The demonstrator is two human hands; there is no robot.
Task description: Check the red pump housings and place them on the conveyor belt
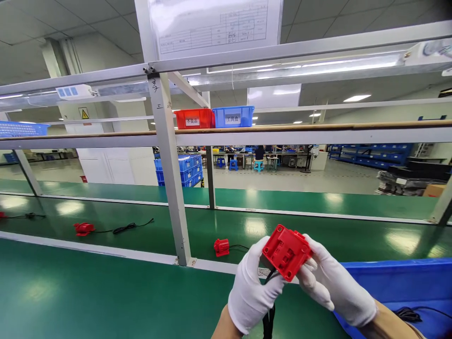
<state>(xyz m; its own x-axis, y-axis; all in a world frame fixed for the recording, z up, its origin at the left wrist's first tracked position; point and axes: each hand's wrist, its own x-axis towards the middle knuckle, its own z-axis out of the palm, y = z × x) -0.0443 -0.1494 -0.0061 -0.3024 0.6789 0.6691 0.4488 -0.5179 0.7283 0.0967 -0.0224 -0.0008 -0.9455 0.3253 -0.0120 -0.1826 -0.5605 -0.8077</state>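
Note:
A red plastic adapter block point(286, 251) with a black cable hanging from it is held up in front of me by both hands. My left hand point(252, 286), in a white glove, grips its lower left side. My right hand point(332, 282), also gloved in white, holds its right edge. The cable point(269, 320) drops between my wrists. Two more red blocks with black cables lie on the green belt beyond: one point(221, 247) just behind the frame post, another point(84, 229) farther left.
A grey metal frame post point(172, 188) stands ahead on the green conveyor point(106, 292). A blue bin point(406, 282) with a black cable sits at my right. Red point(195, 118) and blue point(233, 116) labelled bins rest on the upper shelf. Stacked blue crates point(187, 170) stand beyond.

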